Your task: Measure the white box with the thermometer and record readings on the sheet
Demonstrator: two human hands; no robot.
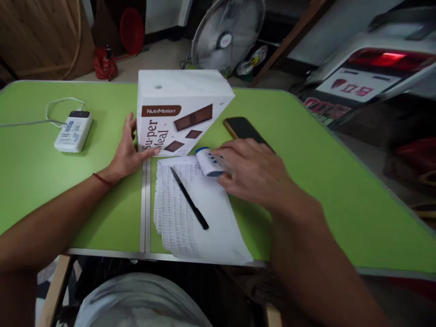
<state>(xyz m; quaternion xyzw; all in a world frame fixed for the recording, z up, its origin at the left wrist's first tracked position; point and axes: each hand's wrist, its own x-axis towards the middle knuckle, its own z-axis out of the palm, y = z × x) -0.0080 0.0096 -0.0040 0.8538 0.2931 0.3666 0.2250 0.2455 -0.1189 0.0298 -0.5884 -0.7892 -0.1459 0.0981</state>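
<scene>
white power bank with cable, black phone, fan, red bag

The scene is seen from a single camera worn on the person's head, aimed forward and downward over the near edge of the green tabletop. The person's lap is caught at the bottom of the frame, so the view is steeply tilted and taken from close above. Both forearms enter from the lower corners and reach away from the lens; the left hand and the right hand are seen from behind. The white box stands near the middle of the frame. Beyond the tabletop's far edge, the floor and a fan are taken in at the top. Heights are squeezed.
</scene>
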